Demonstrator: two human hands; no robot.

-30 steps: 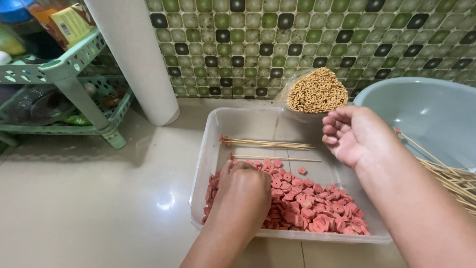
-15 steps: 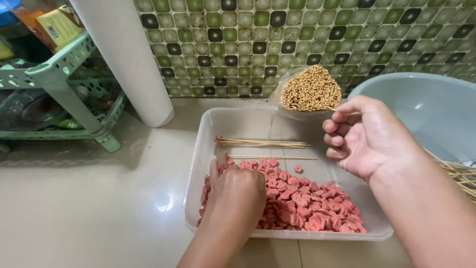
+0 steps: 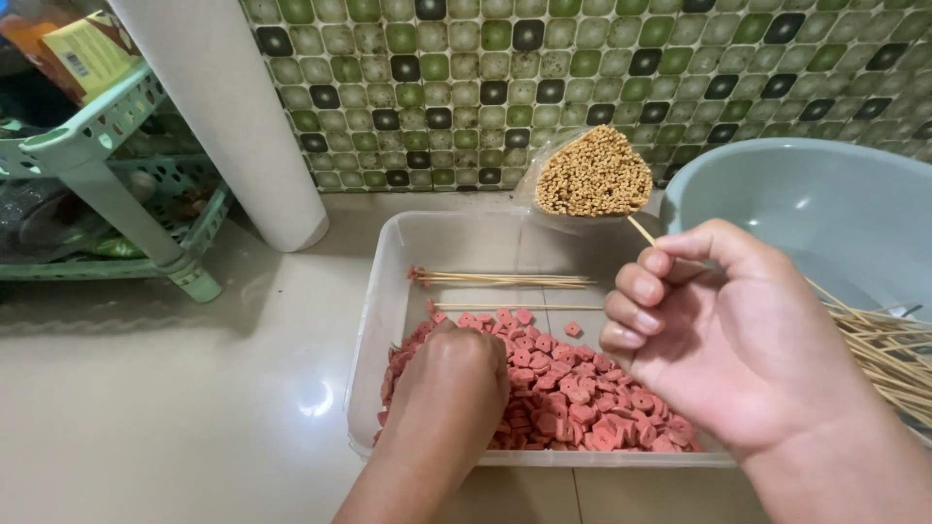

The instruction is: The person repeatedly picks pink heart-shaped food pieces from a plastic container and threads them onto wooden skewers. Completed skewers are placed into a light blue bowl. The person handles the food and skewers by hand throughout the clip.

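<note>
Sausage slices (image 3: 573, 408), pink and round, lie heaped in a clear rectangular plastic tub (image 3: 388, 291) standing on the pale tiled floor (image 3: 175, 408); the heap fills the nearer half of the tub, the farther half holding a small bundle of bamboo skewers (image 3: 505, 279) laid crosswise and one single skewer just nearer; a lone slice sits apart at the heap's far edge. Left hand (image 3: 449, 388) rests knuckles-up on the left side of the heap, fingers curled down into the slices; whether it has a slice pinched cannot be told, the fingertips being hidden. Right hand (image 3: 723, 335) is raised over the tub's right end, fingers curled and clenched around a thin wooden skewer (image 3: 641, 231), whose tip projects up past the index finger. Beyond that tip, against the green mosaic wall (image 3: 582, 78), stands an upright bunch of skewers (image 3: 592, 175) seen end-on in a clear wrapper; a grey-green basin (image 3: 815, 213) sits to the right, loose skewers (image 3: 893, 354) lying across its near edge; a white pipe (image 3: 233, 126) and a pale green plastic rack (image 3: 97, 165) stand at left.
</note>
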